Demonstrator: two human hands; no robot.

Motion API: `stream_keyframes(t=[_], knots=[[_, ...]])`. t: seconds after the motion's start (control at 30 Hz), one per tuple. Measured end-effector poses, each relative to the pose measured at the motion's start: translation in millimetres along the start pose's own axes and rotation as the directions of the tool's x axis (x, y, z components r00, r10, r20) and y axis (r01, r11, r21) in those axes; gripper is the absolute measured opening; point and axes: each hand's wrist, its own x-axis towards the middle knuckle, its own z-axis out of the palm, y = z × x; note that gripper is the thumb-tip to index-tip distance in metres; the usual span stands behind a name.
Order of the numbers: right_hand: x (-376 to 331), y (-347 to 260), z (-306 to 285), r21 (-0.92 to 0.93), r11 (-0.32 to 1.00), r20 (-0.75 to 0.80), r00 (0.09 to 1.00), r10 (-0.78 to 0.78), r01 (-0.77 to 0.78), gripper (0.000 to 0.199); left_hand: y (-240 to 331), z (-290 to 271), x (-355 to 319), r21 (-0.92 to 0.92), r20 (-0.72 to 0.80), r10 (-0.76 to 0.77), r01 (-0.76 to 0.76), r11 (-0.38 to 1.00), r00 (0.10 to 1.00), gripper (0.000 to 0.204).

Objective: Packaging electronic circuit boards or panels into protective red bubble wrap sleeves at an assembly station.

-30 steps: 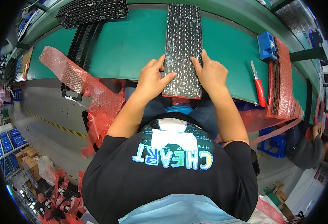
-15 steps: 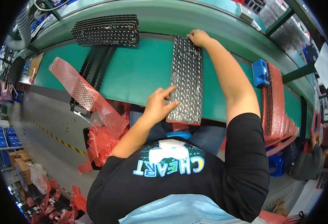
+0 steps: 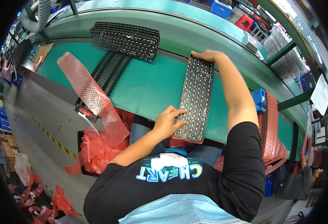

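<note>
We see a green worktop (image 3: 149, 86) curving across the view. On it lie a long dark studded panel (image 3: 195, 97) reaching from its near edge toward the back, a stack of similar panels (image 3: 126, 39) farther left, and a red bubble-wrap sleeve (image 3: 85, 87) hanging over the front edge.

panel (image 3: 196, 98): black, pale dot grid | bench (image 3: 149, 86): green | bubble wrap (image 3: 87, 87): red | bin (image 3: 258, 98): blue

Long dark studded panel (image 3: 195, 99) on green bench (image 3: 149, 86), left hand (image 3: 167, 121) at near end, right hand (image 3: 208, 56) gripping far end.
</note>
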Motion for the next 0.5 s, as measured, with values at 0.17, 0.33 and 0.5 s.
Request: stream_keyframes(t=[0.17,0.33,0.5], knots=[[-38,13,-73,0.131,0.972,0.271,0.936,-0.226,0.197,0.031,7,3,0,-0.056,-0.077,-0.013,0.009,0.998,0.997,0.058],[-121,-16,-102,0.331,0.887,0.26,0.873,-0.413,0.321,0.025,-16,11,2,-0.356,-0.024,0.039,-0.045,0.934,0.999,0.049],[-206,-42,-102,0.312,0.866,0.207,0.861,-0.464,0.391,0.024,-23,4,0,-0.415,0.16,0.078,-0.005,0.91,0.984,0.032]])
